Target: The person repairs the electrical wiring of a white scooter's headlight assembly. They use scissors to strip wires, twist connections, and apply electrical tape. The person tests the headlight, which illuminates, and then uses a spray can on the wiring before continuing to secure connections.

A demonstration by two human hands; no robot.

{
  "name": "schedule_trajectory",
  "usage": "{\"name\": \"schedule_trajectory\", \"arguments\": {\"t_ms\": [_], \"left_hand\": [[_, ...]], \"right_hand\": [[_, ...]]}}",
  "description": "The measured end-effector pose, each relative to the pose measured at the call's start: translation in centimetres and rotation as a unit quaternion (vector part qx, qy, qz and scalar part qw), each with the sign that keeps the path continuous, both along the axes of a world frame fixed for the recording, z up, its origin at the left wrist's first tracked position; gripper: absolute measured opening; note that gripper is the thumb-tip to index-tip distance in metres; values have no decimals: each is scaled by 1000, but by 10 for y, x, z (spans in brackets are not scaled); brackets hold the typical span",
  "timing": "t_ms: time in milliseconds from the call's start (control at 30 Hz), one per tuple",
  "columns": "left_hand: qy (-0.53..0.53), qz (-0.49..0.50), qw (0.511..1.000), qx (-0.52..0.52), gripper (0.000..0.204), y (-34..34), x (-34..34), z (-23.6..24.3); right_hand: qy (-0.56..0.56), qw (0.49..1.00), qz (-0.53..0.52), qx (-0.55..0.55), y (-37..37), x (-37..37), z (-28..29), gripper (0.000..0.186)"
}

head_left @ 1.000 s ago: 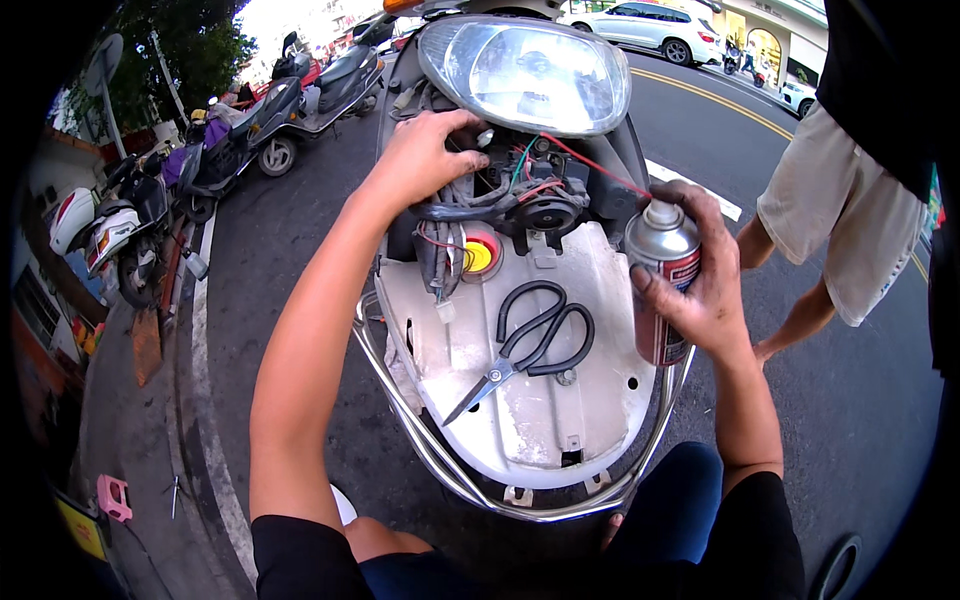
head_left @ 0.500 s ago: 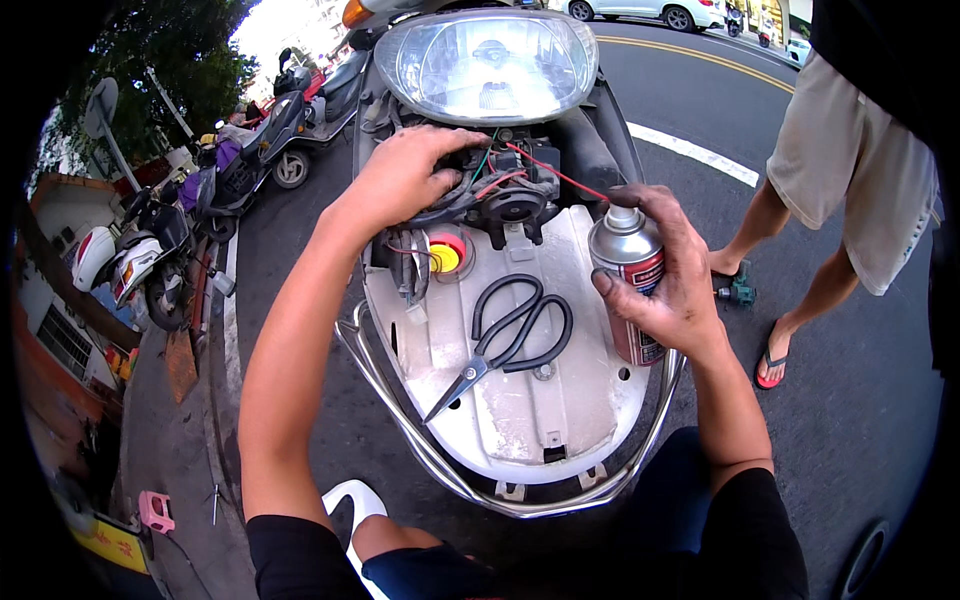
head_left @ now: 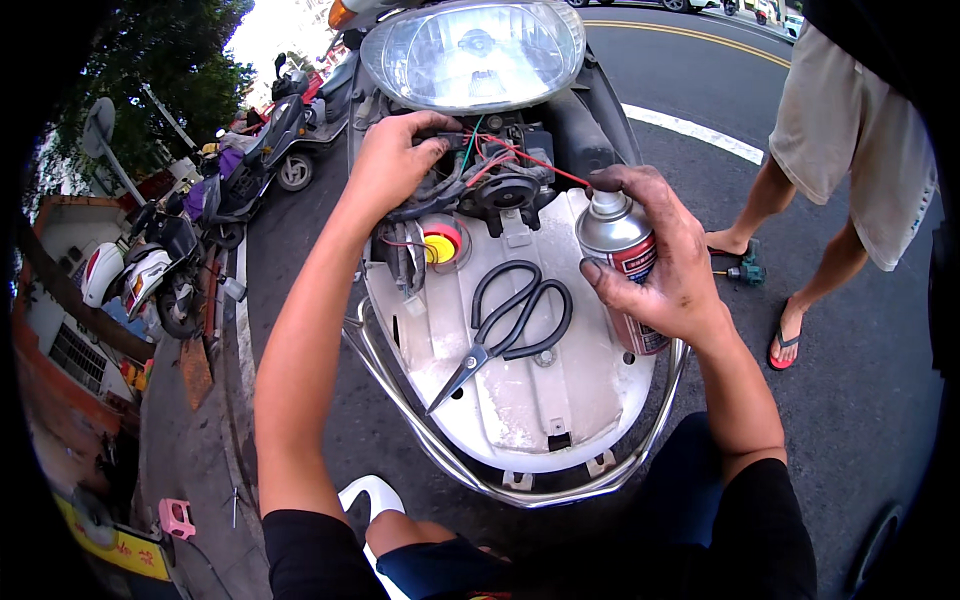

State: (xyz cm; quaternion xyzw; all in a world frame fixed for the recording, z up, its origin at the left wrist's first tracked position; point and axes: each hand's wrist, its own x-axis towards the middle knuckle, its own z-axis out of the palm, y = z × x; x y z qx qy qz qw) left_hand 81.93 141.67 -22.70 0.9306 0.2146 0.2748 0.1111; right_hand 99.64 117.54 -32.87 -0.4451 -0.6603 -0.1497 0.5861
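My right hand (head_left: 668, 265) is wrapped round a red and silver spray can (head_left: 640, 262), its index finger on the nozzle. From the nozzle a thin red straw (head_left: 545, 164) points up and left into the wiring under the headlight (head_left: 475, 55). Among those wires my left hand (head_left: 398, 165) is closed, thumb and fingers at a dark piece whose kind is hidden. Red and green wires run beside its fingertips. A round black horn (head_left: 506, 193) sits below the wiring. Black-handled scissors (head_left: 520, 318) lie with blades partly spread on the scooter's pale front panel (head_left: 510, 415).
A red and yellow round cap (head_left: 440, 245) lies left of the horn. Chrome tubing (head_left: 420, 450) curves round the panel's front. At right stands a person in beige shorts (head_left: 850, 140), near a green power tool (head_left: 745, 269). Parked scooters (head_left: 255, 165) line the left.
The view has shifted slightly. My left fingers have closed more tightly at the wiring. The spray can stays in my right hand, its straw still aimed at the wires.
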Motion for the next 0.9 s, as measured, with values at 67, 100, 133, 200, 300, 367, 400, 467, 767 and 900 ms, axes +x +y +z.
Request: {"name": "schedule_trajectory", "arguments": {"t_ms": [67, 100, 133, 200, 300, 367, 400, 467, 767, 900], "left_hand": [[-48, -3, 999, -3, 27, 0, -6, -1], [-99, -6, 995, -10, 27, 5, -9, -4], [-192, -4, 976, -100, 26, 23, -22, -4], [-207, -18, 969, -133, 26, 24, -24, -7], [-191, -24, 970, -150, 25, 24, -18, -3], [-189, -22, 969, -154, 24, 24, -20, -6], [-179, -20, 973, -144, 24, 24, -21, -7], [-169, -16, 977, -132, 24, 20, -22, -7], [-62, -49, 993, -84, 32, 14, -23, -2], [18, -67, 997, 47, 46, 4, -15, 8]], "right_hand": [[-12, 1000, -12, 9, 0, 2, 1, 65], [-10, 1000, -13, 13, 0, 3, 3, 65], [-6, 1000, -6, 17, 0, 2, 2, 65], [-13, 1000, -6, 14, 0, 3, 2, 65], [-3, 1000, -7, 5, 2, 3, -2, 65], [-5, 1000, -4, 23, 6, 2, -3, 65], [-4, 1000, -2, 24, 7, 2, -3, 65], [8, 1000, -2, 11, 3, 3, 0, 64], [-6, 999, 11, 31, 6, -4, 14, 65], [-12, 1000, 0, 24, 11, -6, 21, 66]]}}
